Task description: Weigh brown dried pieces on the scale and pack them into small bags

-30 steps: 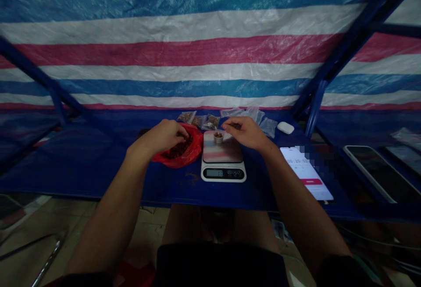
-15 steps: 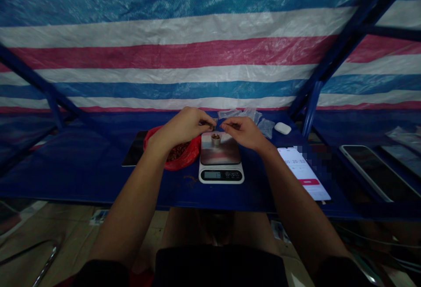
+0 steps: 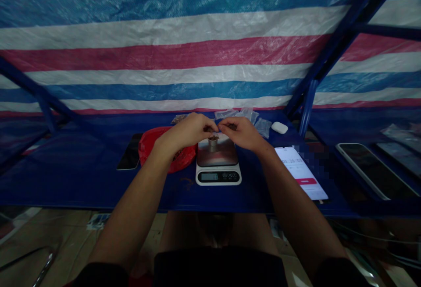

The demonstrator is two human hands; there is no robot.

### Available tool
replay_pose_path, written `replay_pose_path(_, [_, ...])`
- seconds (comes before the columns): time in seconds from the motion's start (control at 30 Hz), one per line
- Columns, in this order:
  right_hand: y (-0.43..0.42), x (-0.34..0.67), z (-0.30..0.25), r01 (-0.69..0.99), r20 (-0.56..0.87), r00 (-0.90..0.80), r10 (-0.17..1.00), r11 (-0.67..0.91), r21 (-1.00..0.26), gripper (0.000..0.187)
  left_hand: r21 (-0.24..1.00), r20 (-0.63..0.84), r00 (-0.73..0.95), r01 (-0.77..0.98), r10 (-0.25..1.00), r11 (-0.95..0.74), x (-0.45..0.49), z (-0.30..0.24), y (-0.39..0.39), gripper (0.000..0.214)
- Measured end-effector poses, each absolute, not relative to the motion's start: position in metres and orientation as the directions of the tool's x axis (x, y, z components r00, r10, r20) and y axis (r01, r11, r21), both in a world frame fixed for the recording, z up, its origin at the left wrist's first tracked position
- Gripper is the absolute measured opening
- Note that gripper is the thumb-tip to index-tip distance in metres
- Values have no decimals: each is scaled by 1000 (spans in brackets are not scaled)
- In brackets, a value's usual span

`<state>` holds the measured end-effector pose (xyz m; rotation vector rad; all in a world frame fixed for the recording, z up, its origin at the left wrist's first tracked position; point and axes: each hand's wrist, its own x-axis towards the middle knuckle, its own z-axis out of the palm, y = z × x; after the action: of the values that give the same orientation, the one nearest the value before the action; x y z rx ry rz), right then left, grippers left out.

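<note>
Though backed by a woven plastic tarp (image 3: 164,59) in blue, white and red stripes, everything sits on a smooth blue shelf top (image 3: 82,186) braced by blue steel struts (image 3: 309,107). Flat white digital scale (image 3: 218,177) at centre, not far from the shelf's front edge; glossy square platform. Crumpled red plastic bag (image 3: 154,149) just beside the scale, on its left. Phone with lit white screen (image 3: 301,173) to the right; clear plastic bags (image 3: 237,114) and a rounded white earbud case (image 3: 279,127) farther back. Left hand (image 3: 187,131) and right hand (image 3: 241,132) raised over the platform's rear, fingers curled into pinches, fingertips nearly meeting; pinched contents too small to tell. Small cup (image 3: 213,142) upright on the platform, directly below the fingertips, not touching them, well back from the platform's front edge.
</note>
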<state>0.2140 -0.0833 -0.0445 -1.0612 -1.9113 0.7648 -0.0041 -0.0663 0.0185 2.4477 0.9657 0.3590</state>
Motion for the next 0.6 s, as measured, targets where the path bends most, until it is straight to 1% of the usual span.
replay_pose_path(0.27, [-82, 216, -47, 409, 355, -320, 878, 466, -785, 23, 562, 50, 707, 564, 705, -605, -3, 18, -66, 22])
replay_pose_path(0.37, [-80, 228, -44, 482, 324, -315, 892, 445, -755, 22, 573, 50, 725, 543, 687, -614, -3, 18, -66, 21])
replay_pose_path(0.43, [-81, 240, -38, 595, 236, -304, 923, 377, -709, 19, 576, 50, 732, 535, 680, -618, -1, 19, -66, 20])
replay_pose_path(0.5, [-84, 251, -31, 724, 110, -274, 955, 280, -630, 16, 577, 52, 734, 531, 677, -621, 0, 19, -67, 18])
replay_pose_path(0.6, [-94, 263, -21, 847, -64, -218, 974, 156, -508, 10, 588, 47, 728, 533, 684, -609, 2, 20, -69, 17])
